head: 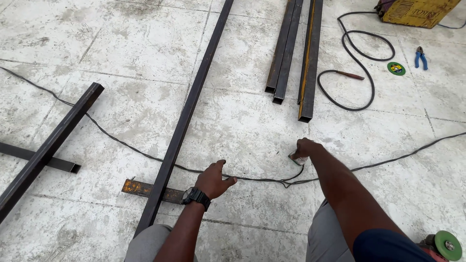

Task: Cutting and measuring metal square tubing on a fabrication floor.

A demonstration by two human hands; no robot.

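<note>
My left hand hovers just over a thin black cable that crosses the concrete floor, fingers apart and holding nothing, a black watch on its wrist. It is beside a long dark square steel tube that runs away from me. My right hand reaches forward and is closed on a small pale object lying at the cable; what the object is cannot be made out.
Several steel tubes lie ahead, and two more cross at left. A rusty flat bar sits under the long tube. At far right lie a yellow welding machine, looped cable, blue pliers, green disc, and a grinder.
</note>
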